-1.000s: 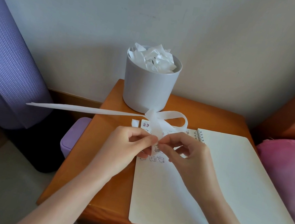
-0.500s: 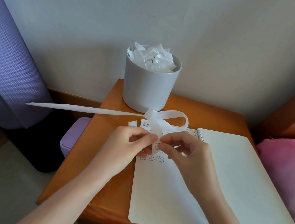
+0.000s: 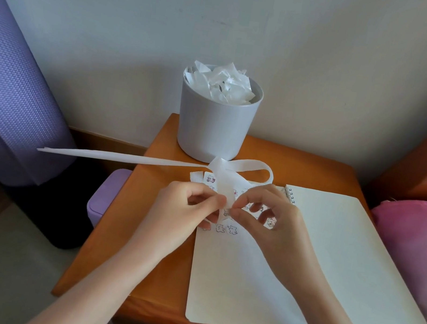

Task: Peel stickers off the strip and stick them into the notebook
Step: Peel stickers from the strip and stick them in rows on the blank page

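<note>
An open spiral notebook (image 3: 330,266) lies on the small wooden table (image 3: 150,264), with several small cartoon stickers (image 3: 225,229) stuck near the top of its left page. Above that page I hold a long white sticker strip (image 3: 224,182); its free tail (image 3: 122,158) reaches left beyond the table and a loop curls behind my hands. My left hand (image 3: 187,208) pinches the strip between thumb and fingers. My right hand (image 3: 267,221) pinches the same spot from the right, fingertips almost meeting the left ones. What sits between the fingertips is hidden.
A grey bin (image 3: 214,122) full of crumpled white paper stands at the back of the table. A purple rolled mat (image 3: 5,98) leans at left, a purple box (image 3: 108,195) sits beside the table, and a pink cushion (image 3: 417,252) lies at right.
Both hands stay pinched together on the strip; nothing else has visibly moved.
</note>
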Demonstrator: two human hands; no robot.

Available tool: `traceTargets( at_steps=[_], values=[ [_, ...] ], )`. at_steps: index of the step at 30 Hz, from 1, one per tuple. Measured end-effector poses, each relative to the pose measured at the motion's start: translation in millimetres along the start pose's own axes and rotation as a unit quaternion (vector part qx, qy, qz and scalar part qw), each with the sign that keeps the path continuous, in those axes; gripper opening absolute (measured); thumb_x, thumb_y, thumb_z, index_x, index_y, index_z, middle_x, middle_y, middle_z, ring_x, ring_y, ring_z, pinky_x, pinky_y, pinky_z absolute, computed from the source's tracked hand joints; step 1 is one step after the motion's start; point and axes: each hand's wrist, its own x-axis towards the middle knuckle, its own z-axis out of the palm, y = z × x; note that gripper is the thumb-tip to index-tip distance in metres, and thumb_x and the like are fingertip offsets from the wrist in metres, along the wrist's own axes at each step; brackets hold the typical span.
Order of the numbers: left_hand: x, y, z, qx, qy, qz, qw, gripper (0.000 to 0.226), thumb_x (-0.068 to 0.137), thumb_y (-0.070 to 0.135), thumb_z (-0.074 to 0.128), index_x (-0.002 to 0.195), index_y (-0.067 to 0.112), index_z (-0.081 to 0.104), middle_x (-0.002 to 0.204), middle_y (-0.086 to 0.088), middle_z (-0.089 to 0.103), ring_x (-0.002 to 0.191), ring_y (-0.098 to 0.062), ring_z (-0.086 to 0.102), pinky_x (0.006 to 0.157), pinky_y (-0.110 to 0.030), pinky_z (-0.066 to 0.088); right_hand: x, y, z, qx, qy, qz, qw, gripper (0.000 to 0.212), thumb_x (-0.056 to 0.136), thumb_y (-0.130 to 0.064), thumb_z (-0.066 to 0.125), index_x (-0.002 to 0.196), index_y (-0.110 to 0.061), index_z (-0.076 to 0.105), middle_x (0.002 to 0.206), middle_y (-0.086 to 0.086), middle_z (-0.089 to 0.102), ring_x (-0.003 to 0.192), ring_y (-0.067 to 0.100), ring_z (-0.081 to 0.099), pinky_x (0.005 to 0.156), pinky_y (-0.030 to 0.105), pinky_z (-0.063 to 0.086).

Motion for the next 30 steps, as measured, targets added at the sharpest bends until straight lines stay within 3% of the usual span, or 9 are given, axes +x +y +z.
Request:
traceTargets(
  at_steps=[7,13,19,30],
  values=[
    [2,-7,0,0.029,0.018,-0.003,0.999,0.016,0.089,0.024,0.059,0.09,0.015,0.073,0.076,0.004,0.072,0.07,-0.005,0.068,0.063,-0.016,0.055,1,4,-21,0.053,-0.028,0.103,0.993,0.005,0.079,-0.021,0.073,0.075,-0.022,0.07,0.071,-0.01,0.068,0.06,0.0,0.053,0.053,0.013,0.04],
    [2,-7,0,0.029,0.024,-0.01,0.999,0.014,0.089,0.021,0.059,0.088,0.015,0.073,0.078,0.003,0.073,0.069,-0.006,0.068,0.063,-0.018,0.056,2,16,-25,0.009,-0.042,0.175,0.984,0.006,0.078,-0.02,0.074,0.073,-0.02,0.071,0.073,0.0,0.071,0.063,0.011,0.057,0.07,0.033,0.051],
    [1,-6,0,0.022,0.031,-0.02,0.999,0.014,0.089,0.019,0.06,0.085,0.016,0.072,0.075,0.003,0.072,0.067,-0.007,0.068,0.064,-0.02,0.057,4,19,-18,-0.03,-0.055,0.175,0.983,0.007,0.079,-0.02,0.074,0.073,-0.021,0.071,0.074,0.0,0.07,0.056,0.003,0.051,0.053,0.014,0.041],
    [0,-6,0,0.021,0.036,-0.022,0.999,0.015,0.089,0.02,0.059,0.086,0.014,0.072,0.074,0.0,0.072,0.068,-0.01,0.068,0.067,-0.023,0.058,2,20,-13,-0.044,-0.041,0.159,0.986,0.007,0.079,-0.014,0.073,0.074,-0.018,0.071,0.066,-0.006,0.066,0.052,-0.004,0.051,0.051,0.01,0.04]
  ],
)
